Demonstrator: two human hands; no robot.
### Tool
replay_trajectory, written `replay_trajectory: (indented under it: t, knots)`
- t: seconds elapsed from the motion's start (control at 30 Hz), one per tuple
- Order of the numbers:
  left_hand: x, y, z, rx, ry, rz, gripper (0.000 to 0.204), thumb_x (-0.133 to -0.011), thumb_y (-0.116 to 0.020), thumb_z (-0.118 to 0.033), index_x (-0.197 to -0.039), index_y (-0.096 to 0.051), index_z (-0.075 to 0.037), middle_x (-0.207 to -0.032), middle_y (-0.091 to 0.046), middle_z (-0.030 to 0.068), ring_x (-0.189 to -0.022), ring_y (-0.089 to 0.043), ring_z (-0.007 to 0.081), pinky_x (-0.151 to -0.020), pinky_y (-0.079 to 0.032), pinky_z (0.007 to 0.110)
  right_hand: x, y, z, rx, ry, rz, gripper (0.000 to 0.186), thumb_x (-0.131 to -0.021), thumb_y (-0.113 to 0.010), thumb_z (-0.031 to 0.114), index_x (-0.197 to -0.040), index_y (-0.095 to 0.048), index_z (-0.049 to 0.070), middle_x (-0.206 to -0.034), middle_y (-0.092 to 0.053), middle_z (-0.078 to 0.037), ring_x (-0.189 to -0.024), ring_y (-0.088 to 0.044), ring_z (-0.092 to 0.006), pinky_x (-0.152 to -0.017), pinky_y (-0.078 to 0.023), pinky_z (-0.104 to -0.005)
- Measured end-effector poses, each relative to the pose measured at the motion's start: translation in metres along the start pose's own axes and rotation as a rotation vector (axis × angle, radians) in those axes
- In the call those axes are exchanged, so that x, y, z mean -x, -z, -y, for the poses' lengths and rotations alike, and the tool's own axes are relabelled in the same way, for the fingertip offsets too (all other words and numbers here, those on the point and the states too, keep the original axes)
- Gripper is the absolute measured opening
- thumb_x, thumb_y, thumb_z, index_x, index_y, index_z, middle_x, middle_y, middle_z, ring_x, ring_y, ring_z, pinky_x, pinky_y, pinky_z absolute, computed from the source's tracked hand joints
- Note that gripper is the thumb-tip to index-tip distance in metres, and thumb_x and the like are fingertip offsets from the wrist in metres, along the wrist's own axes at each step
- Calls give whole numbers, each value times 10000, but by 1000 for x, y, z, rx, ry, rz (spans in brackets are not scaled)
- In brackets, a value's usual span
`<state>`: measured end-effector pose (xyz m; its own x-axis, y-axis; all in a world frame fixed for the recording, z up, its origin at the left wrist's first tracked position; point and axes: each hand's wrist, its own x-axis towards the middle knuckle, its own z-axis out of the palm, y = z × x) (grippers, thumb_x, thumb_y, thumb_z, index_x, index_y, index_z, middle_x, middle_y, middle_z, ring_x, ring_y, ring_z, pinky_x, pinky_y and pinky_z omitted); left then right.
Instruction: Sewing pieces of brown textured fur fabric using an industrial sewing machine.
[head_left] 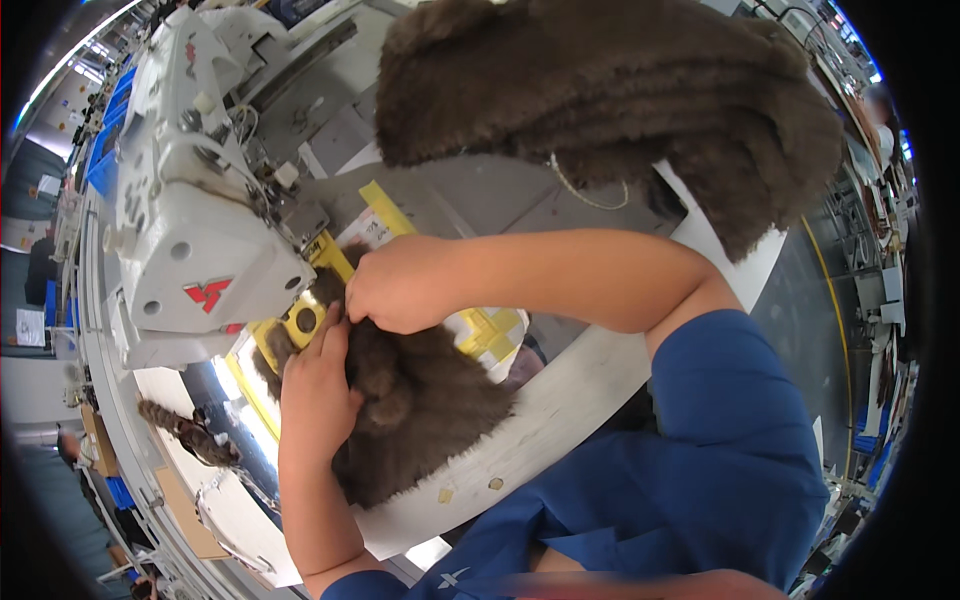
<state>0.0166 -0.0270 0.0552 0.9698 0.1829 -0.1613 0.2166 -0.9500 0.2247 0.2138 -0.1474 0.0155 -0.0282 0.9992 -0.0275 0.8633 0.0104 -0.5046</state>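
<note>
A brown fur piece [440, 395] lies on the sewing table in front of me, its upper end under the head of a white sewing machine [200, 230]. My right hand [400, 285] is closed, its curled fingers pinching the fur's edge close to the machine. From the lower left comes my left hand [320, 385], its fingers along the fur's left edge and its thumb over the pile, gripping it. Both sets of fingertips nearly meet beside the yellow-taped plate [305, 318]. The machine head hides the needle area.
A large heap of brown fur [600, 80] covers the table's far side, with a light cord loop [590, 195] hanging from it. Left of the work lies a small dark furry strip [190, 432]. Yellow tape [490, 335] marks the table [570, 385].
</note>
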Motion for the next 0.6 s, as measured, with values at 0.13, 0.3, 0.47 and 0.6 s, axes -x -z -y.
replay_trajectory:
  t: [0.13,0.3,0.47,0.6]
  knots:
    - [7,-8,8,97,3,-29,860,-684,-772,88,-1503,-529,-20,-1626,-516,197,-1317,-606,451,-1088,-504,509,-1,-8,-2,-21,42,-86,285,-838,-590,113,-1011,-817,123,-1026,-789,-129,-982,-746,-386,-839,-601,-526]
    - [29,-25,6,142,38,-250,542,-863,-764,-57,-1388,-633,-34,-1441,-655,195,-1275,-620,424,-1157,-418,526,-2,-15,-5,-68,51,-137,341,-832,-599,114,-1071,-837,160,-1041,-800,-152,-1019,-744,-400,-863,-598,-533]
    - [63,-40,-5,69,42,-308,371,-880,-840,-297,-1103,-716,-27,-1216,-706,166,-1253,-601,410,-1156,-387,537,5,-20,-9,-88,73,-94,447,-874,-561,87,-1261,-782,66,-1360,-743,-94,-1257,-690,-311,-1072,-552,-442]
    - [69,-52,-12,233,-18,-321,501,-828,-894,-407,-1126,-711,-49,-1246,-681,226,-1335,-557,455,-1195,-316,677,17,-30,-19,-42,60,-66,553,-874,-593,88,-1418,-695,85,-1510,-635,-178,-1402,-594,-304,-1179,-481,-417]
